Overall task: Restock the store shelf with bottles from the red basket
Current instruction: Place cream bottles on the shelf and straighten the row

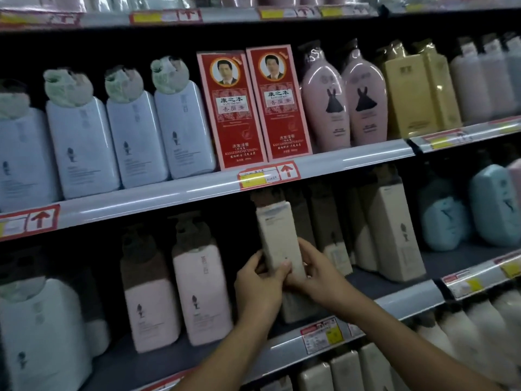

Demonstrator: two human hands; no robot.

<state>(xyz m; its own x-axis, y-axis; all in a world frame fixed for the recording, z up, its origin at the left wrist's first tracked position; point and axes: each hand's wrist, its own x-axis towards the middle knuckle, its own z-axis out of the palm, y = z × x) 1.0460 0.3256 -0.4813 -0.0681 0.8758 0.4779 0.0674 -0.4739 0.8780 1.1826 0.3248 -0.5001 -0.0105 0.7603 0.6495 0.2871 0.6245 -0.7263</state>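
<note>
A tall, slim cream bottle [277, 238] is held upright over the lower shelf [394, 301], its long axis near vertical and tilted slightly, with the dark brown cap end pointing up and a little to the left, just under the front rail of the shelf above. Its base is hidden behind the hands, so whether it rests on the shelf board cannot be told. It is placed near the front edge of the shelf, in the gap between the pink pump bottles [180, 286] on the left and the row of like cream bottles [394, 232] on the right.

The lower part of the bottle is gripped by both hands. The left hand [258, 283] is wrapped round its left side, thumb laid across the front. The right hand [315, 270] is closed round its right side, fingers curled on the front face. Both forearms are raised from the lower edge of the view, the right one crossing the shelf's front rail.

On the shelf above, two red boxes [253, 108] stand at the front edge, beside pink rounded bottles [344, 100].
</note>
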